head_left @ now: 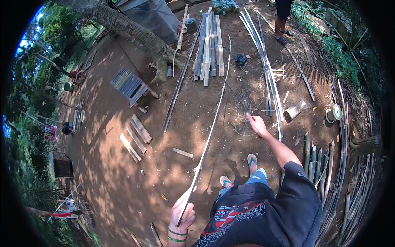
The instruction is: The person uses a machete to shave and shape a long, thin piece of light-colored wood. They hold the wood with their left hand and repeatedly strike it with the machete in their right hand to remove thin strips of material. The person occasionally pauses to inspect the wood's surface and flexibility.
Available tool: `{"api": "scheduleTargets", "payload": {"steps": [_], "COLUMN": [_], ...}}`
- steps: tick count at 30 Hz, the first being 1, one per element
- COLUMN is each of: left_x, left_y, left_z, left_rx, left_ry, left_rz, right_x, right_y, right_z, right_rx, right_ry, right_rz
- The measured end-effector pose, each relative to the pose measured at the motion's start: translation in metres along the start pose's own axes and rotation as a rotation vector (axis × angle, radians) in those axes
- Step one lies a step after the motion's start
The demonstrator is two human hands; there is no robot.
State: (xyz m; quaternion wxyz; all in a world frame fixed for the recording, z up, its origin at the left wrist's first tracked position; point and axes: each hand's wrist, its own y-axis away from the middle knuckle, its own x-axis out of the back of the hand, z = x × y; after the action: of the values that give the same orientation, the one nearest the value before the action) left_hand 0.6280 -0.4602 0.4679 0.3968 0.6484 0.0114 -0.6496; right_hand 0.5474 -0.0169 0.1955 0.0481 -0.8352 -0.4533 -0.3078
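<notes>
My left hand (pixel 182 210), with green bands at its wrist, is closed around the near end of a long, thin bamboo strip (pixel 203 152). The strip runs up and away from me, slightly bent, and pale shavings cling to it partway along. My right hand (pixel 258 125) is stretched forward, its fingers wrapped around the handle of a long dark tool that looks like a machete (pixel 235 94). Its narrow blade points up and left, and its tip is close to the strip; I cannot tell whether they touch.
Split bamboo slats (pixel 207 49) lie ahead. Longer strips (pixel 266 70) lie right of them, near a cut log (pixel 295 110) and a wire spool (pixel 334 113). A low slatted bench (pixel 131 85) stands left by a tree trunk (pixel 144 35). Pliers (pixel 165 197) lie near my left hand. Another person (pixel 283 18) stands far right.
</notes>
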Motion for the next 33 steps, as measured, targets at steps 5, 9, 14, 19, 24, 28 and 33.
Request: {"api": "scheduleTargets", "payload": {"steps": [5,9,14,19,24,28,33], "left_x": [-0.005,0.001,-0.025,-0.001,0.023,-0.021,-0.051], "left_y": [0.000,0.003,0.014,0.011,-0.006,0.003,0.019], "left_z": [0.003,0.007,0.021,0.021,-0.007,-0.005,0.023], "left_rx": [0.006,-0.023,-0.072,-0.681,-1.297,-1.556,-1.802], "left_ry": [-0.033,-0.238,-0.610,-0.694,-0.584,-0.416,-0.613], "left_rz": [0.073,0.158,0.274,0.172,0.124,-0.170,-0.465], "right_x": [-0.020,-0.049,-0.072,-0.082,-0.079,-0.084,-0.091], "right_y": [0.072,0.079,0.086,0.099,0.140,0.161,0.195], "right_z": [-0.078,-0.126,-0.153,-0.185,-0.232,-0.250,-0.269], "right_rx": [-0.095,-0.222,-0.240,-0.227,-0.187,-0.184,-0.215], "right_ry": [-0.815,-1.102,-1.046,-1.147,-1.197,-1.196,-1.206], "right_rz": [-0.358,-0.438,-0.390,-0.431,-0.476,-0.485,-0.537]}}
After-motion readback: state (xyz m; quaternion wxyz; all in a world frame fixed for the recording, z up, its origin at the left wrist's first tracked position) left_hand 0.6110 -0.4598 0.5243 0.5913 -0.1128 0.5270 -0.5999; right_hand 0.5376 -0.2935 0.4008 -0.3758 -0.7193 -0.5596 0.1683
